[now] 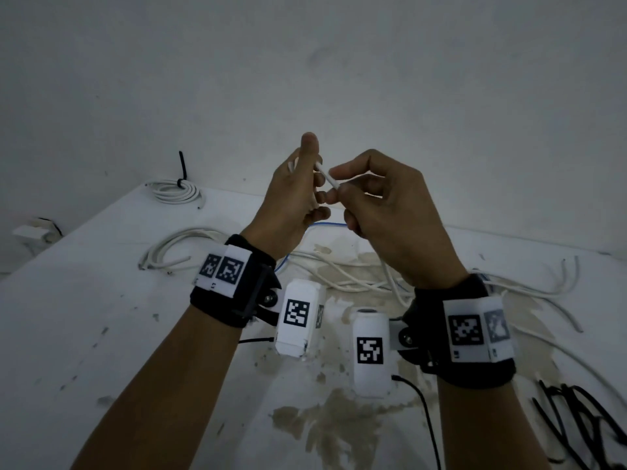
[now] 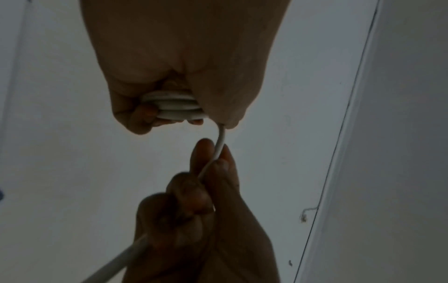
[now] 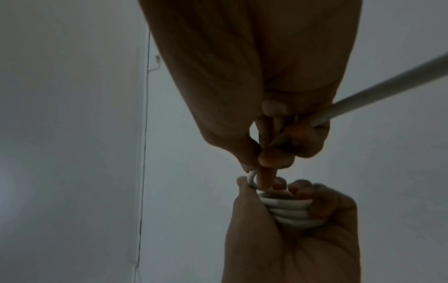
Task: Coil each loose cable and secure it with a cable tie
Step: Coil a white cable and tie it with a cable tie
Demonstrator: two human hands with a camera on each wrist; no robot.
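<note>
we hold a smooth round white cable (image 1: 326, 179) up above the middle of the tabletop (image 1: 84, 300). our left hand (image 1: 294, 198) is clenched round several stacked turns of it (image 2: 178, 107), most of them buried in the fist. our right hand (image 1: 383, 205) pinches the free strand between thumb and fingertips (image 2: 206, 151), its tail running off the wrist view's edge. at the far left corner lies a white coil (image 1: 176, 191) bound by a black tie (image 1: 182, 171). loose white cables (image 1: 339, 273) sprawl behind our wrists; black ones (image 1: 583, 425) are cut off at the near right corner. the surface is stained and flaking.
</note>
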